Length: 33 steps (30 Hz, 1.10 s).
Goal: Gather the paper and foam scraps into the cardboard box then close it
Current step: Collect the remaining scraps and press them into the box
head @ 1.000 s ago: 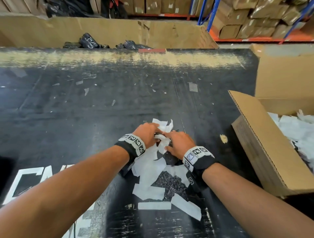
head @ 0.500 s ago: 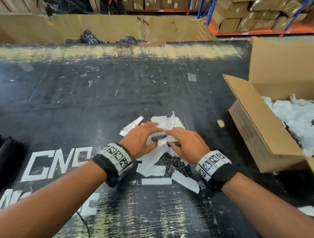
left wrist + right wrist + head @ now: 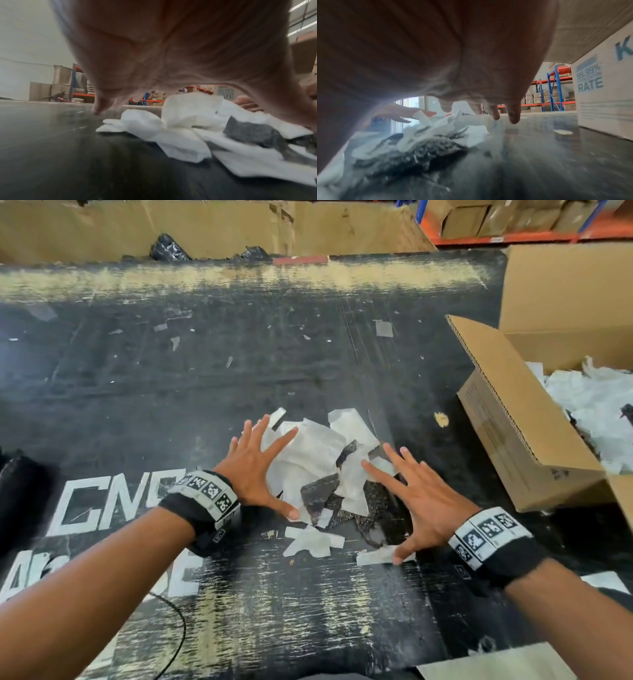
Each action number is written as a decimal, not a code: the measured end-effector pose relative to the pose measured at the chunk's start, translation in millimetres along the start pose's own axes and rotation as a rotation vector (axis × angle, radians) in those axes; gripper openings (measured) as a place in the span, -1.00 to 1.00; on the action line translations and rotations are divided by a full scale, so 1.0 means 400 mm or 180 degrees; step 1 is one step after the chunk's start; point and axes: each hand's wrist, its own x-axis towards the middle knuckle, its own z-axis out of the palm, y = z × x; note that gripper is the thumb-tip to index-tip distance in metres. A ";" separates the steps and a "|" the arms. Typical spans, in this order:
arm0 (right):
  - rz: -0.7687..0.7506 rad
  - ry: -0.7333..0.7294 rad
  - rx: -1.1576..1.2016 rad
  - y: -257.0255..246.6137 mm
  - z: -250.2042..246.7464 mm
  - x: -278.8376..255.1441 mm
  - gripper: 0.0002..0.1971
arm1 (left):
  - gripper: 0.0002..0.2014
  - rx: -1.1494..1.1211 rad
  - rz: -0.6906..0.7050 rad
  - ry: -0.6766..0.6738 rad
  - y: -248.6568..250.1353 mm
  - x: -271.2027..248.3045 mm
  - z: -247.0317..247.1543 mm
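White painted letters "CNC" on the black table [image 3: 308,364] lie left of the left-hand fingers [image 3: 255,428]. The cardboard box [image 3: 604,97], right of the right-hand fingers [image 3: 513,116], reads "99.99%" and "RATE" in blue.

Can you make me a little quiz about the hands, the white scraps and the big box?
1. True or false: the left hand is clutching a bundle of paper.
2. Where is the cardboard box? A) right of the scrap pile B) left of it C) on top of it
3. Fill in: the box flaps are ____.

Key
1. False. Both the left hand and the right hand have fingers spread flat, one on each side of the pile.
2. A.
3. Open; white scraps already lie inside.
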 end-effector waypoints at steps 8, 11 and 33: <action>0.0001 0.0230 0.0248 -0.032 0.051 0.092 0.42 | 0.46 -0.0100 0.0291 -0.0395 0.058 0.004 0.036; 0.0018 0.0379 0.0326 -0.052 0.035 0.112 0.42 | 0.47 -0.0381 0.0245 -0.0204 0.062 -0.010 0.021; -0.0402 -0.0148 -0.0232 -0.048 -0.032 0.206 0.70 | 0.67 0.0407 -0.0120 -0.0183 0.111 0.007 0.060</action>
